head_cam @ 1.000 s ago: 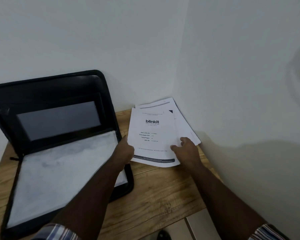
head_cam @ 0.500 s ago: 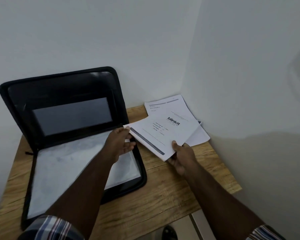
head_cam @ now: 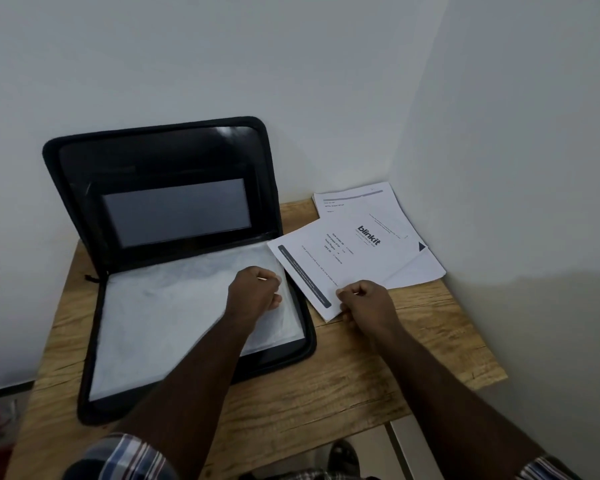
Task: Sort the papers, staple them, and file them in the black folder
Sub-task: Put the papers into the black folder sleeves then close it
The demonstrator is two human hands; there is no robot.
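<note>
Folder (head_cam: 174, 271) lies open on the left half of the table (head_cam: 326, 393), lid propped against the back wall, clear sleeve (head_cam: 174, 313) on top of its base. Top sheet (head_cam: 343, 268) is turned askew, overlapping the stack (head_cam: 378, 209) in the table's back right corner. Right hand (head_cam: 364, 301) pinches the sheet's near corner. Left hand (head_cam: 255, 291) is curled at the sleeve's right edge; cannot tell whether it grips it. No stapler in view. Judgement: filing step. Lift the sleeve's edge first, keep the sheet flat, feed it in long edge leading.
</note>
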